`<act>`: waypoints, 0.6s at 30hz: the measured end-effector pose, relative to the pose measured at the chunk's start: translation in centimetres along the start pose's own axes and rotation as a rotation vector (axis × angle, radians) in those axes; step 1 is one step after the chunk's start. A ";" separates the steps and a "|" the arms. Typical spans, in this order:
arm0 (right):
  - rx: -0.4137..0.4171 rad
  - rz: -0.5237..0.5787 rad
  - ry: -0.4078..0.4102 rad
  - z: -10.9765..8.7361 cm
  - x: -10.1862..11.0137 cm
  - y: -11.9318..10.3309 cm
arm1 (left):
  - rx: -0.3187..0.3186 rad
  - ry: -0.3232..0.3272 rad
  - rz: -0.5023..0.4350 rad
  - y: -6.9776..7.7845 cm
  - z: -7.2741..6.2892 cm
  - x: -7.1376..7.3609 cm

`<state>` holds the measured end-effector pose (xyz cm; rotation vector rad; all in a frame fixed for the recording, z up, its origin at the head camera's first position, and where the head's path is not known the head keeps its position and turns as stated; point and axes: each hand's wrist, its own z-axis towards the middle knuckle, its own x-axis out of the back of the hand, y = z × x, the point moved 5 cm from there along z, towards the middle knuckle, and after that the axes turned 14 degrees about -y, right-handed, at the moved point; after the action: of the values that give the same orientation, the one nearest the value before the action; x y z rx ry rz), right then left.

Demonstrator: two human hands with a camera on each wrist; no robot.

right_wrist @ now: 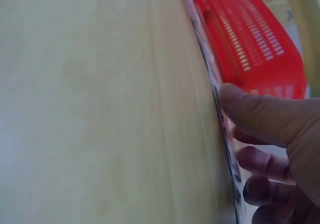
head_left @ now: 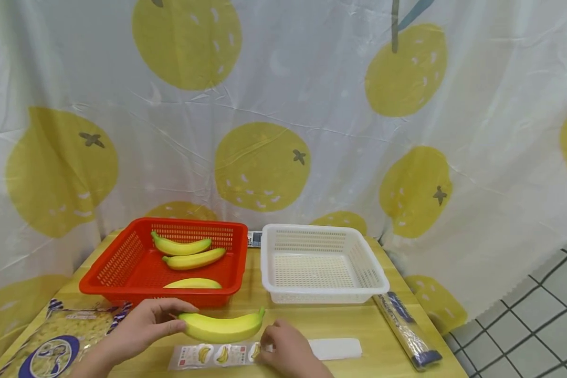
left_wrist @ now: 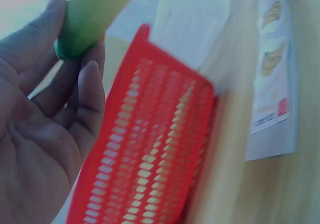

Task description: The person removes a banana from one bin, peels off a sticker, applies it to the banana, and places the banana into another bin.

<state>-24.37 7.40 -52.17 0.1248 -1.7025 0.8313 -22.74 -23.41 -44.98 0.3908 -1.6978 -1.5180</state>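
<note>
My left hand [head_left: 146,323] pinches one end of a yellow banana [head_left: 224,328] between thumb and fingers, holding it level above the table in front of the red basket. The banana's green tip [left_wrist: 75,46] shows between the fingers in the left wrist view. Below it lies a strip of banana stickers [head_left: 233,355] on white backing. My right hand [head_left: 290,349] is on this strip with curled fingers. The right wrist view has its thumb [right_wrist: 250,106] and fingers at the strip's edge, seeming to pinch it; the exact contact is partly hidden.
The red basket [head_left: 163,290] holds three visible bananas, one partly behind its rim. A white basket [head_left: 323,290] stands to its right. A bag of pasta [head_left: 82,325] lies front left, a long clear packet [head_left: 406,331] at right. A fruit-print curtain [head_left: 335,157] hangs behind.
</note>
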 end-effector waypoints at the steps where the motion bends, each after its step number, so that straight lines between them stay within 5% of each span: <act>1: 0.007 0.004 -0.020 -0.3 -0.1 0.3 | 0.009 0.004 0.000 -0.3 0.2 -0.3; 10: -0.014 0.229 -0.215 -3.5 1.4 2.5 | 0.031 0.032 -0.046 -3.1 2.2 -3.1; 18: -0.096 0.198 -0.273 -4.5 2.3 2.6 | -0.009 0.011 0.029 -5.4 3.1 -4.1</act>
<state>-22.77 12.71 -51.03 0.0027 -2.0327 0.9078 -23.88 -19.65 -51.31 0.3676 -1.6808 -1.4999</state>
